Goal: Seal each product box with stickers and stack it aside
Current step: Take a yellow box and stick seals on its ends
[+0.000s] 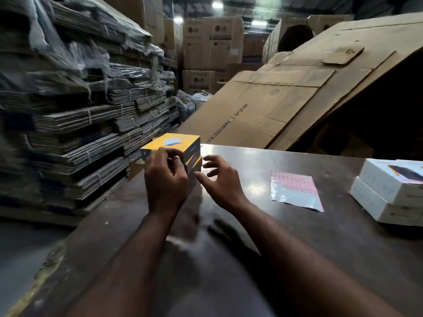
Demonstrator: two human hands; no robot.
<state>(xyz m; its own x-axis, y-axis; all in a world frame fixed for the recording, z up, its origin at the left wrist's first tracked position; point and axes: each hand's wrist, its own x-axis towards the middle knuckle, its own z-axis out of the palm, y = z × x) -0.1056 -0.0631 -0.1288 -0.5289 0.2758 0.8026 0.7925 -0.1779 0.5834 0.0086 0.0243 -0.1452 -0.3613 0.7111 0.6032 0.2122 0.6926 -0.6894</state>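
**Left hand grips the yellow box, right hand spread beside it**

The left hand's fingers are curled over the near top edge of a small yellow-topped, dark-sided cardboard product box. The left hand covers most of the box's near face. This box sits on a second box of the same kind. The pair stands at the far left edge of the dark glossy table, at about 11 o'clock from the middle of the view.

At 3 o'clock from the boxes, just beside them, the right hand hovers with its fingers apart and loosely bent, holding nothing. I cannot tell whether its thumb tip touches the lower box.

At 3 o'clock from that hand, a silvery sheet with a pink grid of stickers lies flat on the table. Farther along at 3 o'clock, by the right edge, two flat white product boxes are stacked.

Off the table at 9 to 10 o'clock stand bundles of flattened brown cardboard. At 1 o'clock a large brown cardboard sheet leans.
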